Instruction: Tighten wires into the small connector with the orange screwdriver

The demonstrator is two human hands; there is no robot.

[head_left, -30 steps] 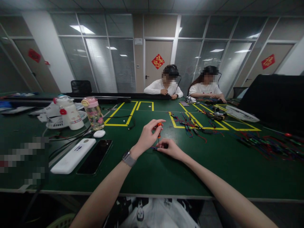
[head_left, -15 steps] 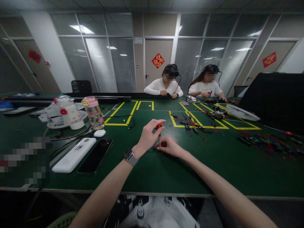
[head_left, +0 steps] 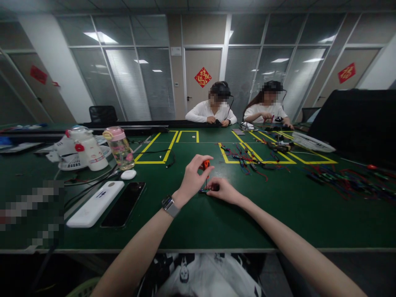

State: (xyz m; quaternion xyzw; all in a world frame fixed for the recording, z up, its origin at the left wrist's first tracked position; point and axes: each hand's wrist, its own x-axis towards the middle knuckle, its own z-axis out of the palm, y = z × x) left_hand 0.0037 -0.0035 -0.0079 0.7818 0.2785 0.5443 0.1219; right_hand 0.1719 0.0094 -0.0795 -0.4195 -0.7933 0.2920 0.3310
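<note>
My left hand (head_left: 195, 175) is closed around the orange-and-black handle of a screwdriver (head_left: 206, 165), thumb and index finger at its top. The screwdriver stands upright, its thin shaft pointing down at a small circuit board (head_left: 204, 191) on the green table. My right hand (head_left: 223, 190) pinches the right side of that small board with its fingertips, close beside the shaft. The fingers partly cover the board, so its details are too small to make out. A watch is on my left wrist.
On the left lie a white power bank (head_left: 95, 204), a black phone (head_left: 123, 205) and a white earphone case (head_left: 128, 175), near a pink-lidded bottle (head_left: 119, 150) and a white kettle-like bottle (head_left: 89, 150). Wired boards (head_left: 243, 156) lie right of centre, more wires (head_left: 346, 179) farther right. Two people sit opposite.
The view has shifted slightly. Both hands keep nearly the same places, with the screwdriver still upright over the small board.
</note>
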